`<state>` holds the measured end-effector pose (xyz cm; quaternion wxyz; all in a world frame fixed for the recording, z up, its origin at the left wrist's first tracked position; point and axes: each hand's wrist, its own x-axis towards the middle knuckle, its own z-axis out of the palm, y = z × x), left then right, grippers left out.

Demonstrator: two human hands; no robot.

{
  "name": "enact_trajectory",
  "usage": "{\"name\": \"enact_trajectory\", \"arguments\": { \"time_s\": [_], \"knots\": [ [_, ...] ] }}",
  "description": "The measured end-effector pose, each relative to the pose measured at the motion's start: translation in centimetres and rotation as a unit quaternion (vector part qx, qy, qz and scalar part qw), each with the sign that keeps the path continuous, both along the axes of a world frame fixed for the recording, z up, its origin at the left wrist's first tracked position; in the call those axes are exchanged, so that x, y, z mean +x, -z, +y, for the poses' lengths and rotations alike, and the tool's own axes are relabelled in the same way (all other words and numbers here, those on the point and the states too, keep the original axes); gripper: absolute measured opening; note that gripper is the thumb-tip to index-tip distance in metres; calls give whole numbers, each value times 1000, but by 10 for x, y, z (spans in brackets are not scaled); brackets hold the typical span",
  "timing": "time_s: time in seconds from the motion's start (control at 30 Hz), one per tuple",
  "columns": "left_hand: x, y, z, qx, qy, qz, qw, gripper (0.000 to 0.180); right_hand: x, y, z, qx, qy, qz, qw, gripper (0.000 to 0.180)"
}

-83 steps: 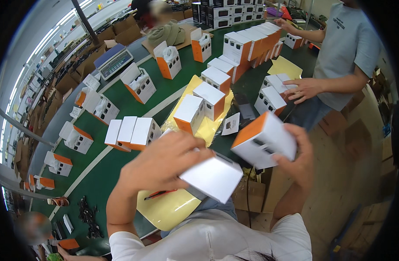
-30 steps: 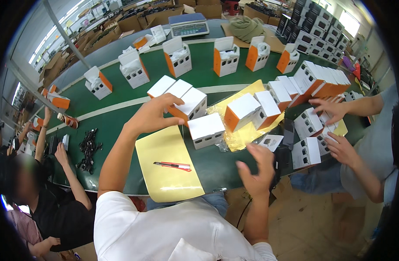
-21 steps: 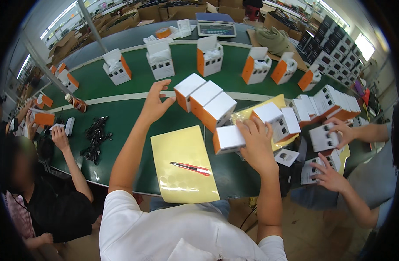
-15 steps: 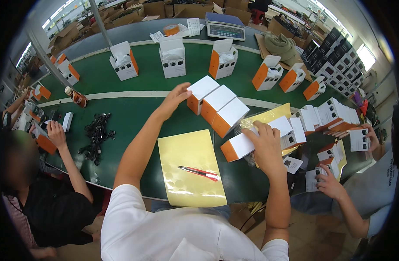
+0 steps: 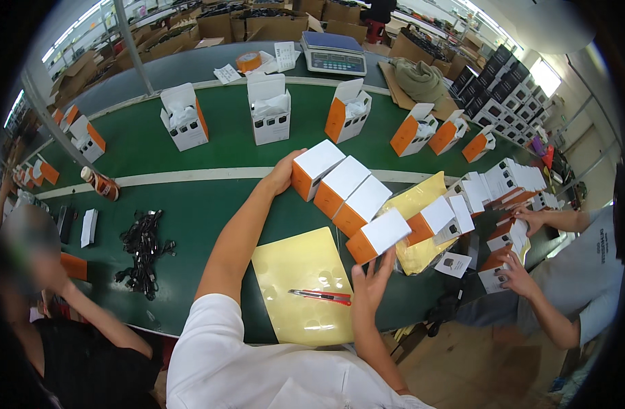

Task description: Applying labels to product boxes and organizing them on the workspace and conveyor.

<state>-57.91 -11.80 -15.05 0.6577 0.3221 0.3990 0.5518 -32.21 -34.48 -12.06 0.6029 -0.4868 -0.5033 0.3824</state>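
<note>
Several closed white-and-orange boxes form a slanting row in front of me. My left hand rests against the outer side of the far-left box, with its fingertips partly hidden behind it. At the near end, my right hand touches the lower edge of the nearest box, palm up and fingers apart. That box sits slightly askew from the others. A yellow sheet with round outlines lies between my arms, and a red utility knife lies on it.
Open boxes with white wrapping stand along the green conveyor. Black cables and a brown bottle are at left. At right, a co-worker's hands handle boxes near another yellow sheet. A scale stands behind.
My right hand has moved left and down, from on top of the nearest box to its lower edge. My left hand has closed in along the far box's side. The view has shifted.
</note>
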Motion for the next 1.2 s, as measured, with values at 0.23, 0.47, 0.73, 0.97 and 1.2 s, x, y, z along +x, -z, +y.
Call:
{"name": "enact_trajectory", "arguments": {
  "time_s": [0.23,0.47,0.73,0.97,1.2],
  "knots": [
    [-2,4,0,6,-9,-10,1000,42,0,-21,49,-151,11,180,972,75],
    [-13,23,-12,44,-34,-54,997,39,-9,-22,35,-76,-49,196,976,85],
    [-22,-79,-74,150,-181,-3,972,43,10,-77,0,17,-94,64,993,111],
    [90,-184,-98,259,-150,37,953,31,103,-157,-23,96,-93,241,961,94],
    [320,-194,-34,206,32,-29,978,33,276,-158,-25,173,27,302,937,64]
  ]
}}
